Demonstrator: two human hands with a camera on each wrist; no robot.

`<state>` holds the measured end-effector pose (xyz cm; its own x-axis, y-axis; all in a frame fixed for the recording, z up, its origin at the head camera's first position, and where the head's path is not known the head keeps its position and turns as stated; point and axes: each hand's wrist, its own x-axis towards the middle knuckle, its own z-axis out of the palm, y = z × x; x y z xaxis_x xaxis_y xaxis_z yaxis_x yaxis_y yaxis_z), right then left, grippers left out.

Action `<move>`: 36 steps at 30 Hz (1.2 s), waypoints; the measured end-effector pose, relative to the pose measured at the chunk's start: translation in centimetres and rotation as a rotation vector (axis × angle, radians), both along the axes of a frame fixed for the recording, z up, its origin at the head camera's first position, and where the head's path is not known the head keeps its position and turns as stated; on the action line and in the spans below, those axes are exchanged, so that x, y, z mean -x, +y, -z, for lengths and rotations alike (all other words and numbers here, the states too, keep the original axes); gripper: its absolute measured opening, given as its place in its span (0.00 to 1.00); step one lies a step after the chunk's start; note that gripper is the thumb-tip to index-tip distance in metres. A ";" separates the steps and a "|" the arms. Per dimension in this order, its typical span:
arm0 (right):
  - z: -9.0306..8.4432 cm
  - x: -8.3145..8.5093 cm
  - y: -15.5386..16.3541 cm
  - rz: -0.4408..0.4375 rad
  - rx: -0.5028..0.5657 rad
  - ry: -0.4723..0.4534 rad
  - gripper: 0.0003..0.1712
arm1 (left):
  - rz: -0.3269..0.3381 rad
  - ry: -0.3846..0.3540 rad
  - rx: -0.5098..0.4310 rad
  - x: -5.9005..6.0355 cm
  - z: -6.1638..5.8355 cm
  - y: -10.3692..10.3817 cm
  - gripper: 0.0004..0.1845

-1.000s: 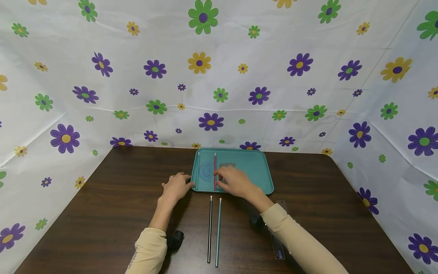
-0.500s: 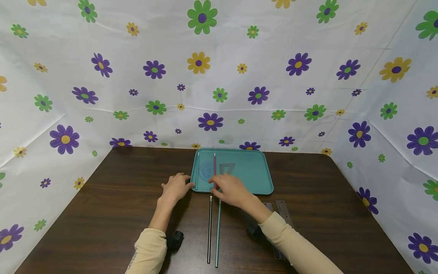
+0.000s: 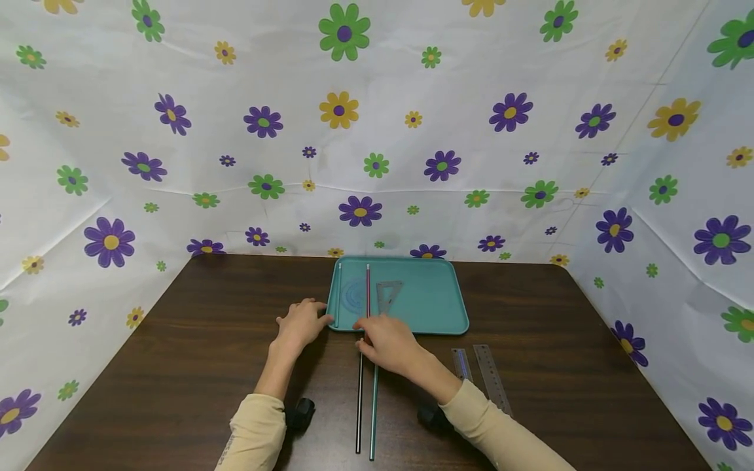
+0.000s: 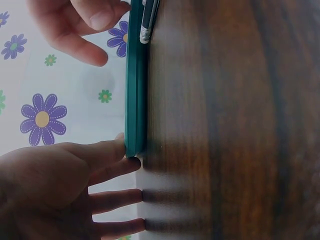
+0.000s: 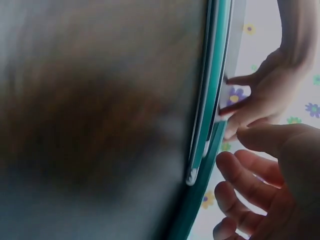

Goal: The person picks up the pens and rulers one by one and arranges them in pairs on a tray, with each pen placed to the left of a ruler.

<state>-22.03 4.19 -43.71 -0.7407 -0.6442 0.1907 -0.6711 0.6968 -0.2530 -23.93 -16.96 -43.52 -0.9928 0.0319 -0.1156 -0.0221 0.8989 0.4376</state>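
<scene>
I see left grip (image 3: 300, 324) spread against tray (image 3: 436, 294), near-left corner; right grip (image 3: 387, 343) loosely spread, at tray's near edge; pencils (image 3: 359, 405) in front of tray

Table (image 3: 194, 340): dark wood grain, low sheen; tray (image 3: 436, 294): smooth, plastic-looking; set square (image 3: 390, 284): clear plastic; black pencil (image 3: 359, 405): glossy; right sleeve (image 3: 495, 428): matt cloth; backdrop (image 3: 235, 78): creased sheeting.

Pale yellow left sleeve (image 3: 258, 425), dark marking (image 3: 227, 445) along outer edge, illegible, matching right sleeve (image 3: 496, 424), blocky black device (image 3: 302, 414) by each cuff, bare left hand (image 3: 299, 325), bare right hand (image 3: 390, 341)
</scene>
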 end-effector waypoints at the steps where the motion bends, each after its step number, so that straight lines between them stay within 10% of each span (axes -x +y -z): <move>1: 0.1 -0.2 -0.1 0.003 -0.002 -0.009 0.15 | 0.001 -0.001 -0.002 0.0 0.0 0.0 0.26; 36: 0.0 -5.1 -2.4 0.126 -0.286 -0.008 0.26 | 0.011 0.011 0.011 0.0 0.4 -0.1 0.26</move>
